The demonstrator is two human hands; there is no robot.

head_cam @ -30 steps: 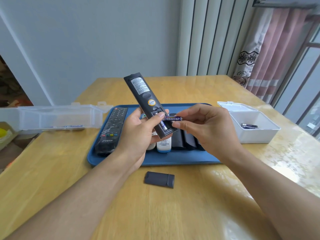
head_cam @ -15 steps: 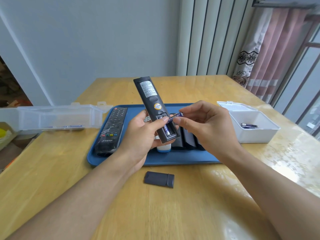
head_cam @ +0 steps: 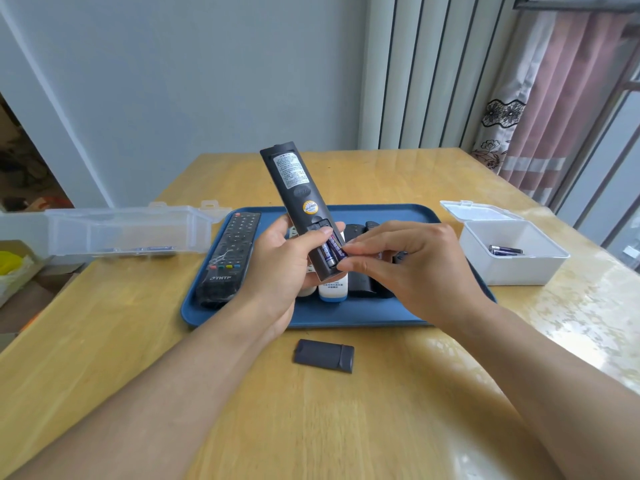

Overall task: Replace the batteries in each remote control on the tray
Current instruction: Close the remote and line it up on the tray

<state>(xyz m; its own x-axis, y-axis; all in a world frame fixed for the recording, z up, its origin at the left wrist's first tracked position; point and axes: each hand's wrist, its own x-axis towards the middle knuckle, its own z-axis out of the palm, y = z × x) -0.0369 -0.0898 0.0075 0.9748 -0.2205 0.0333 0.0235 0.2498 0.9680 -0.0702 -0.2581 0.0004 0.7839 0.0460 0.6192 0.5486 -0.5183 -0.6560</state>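
The black remote control (head_cam: 298,202) is being gripped by the left hand (head_cam: 280,268), back facing up. A purple battery (head_cam: 336,250) is being pinched by the right hand (head_cam: 401,268) and should be seated flat, polarity matched.

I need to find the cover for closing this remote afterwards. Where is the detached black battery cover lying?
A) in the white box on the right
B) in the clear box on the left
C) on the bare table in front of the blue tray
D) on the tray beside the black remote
C: the battery cover lies flat on the wooden table, just nearer than the blue tray.
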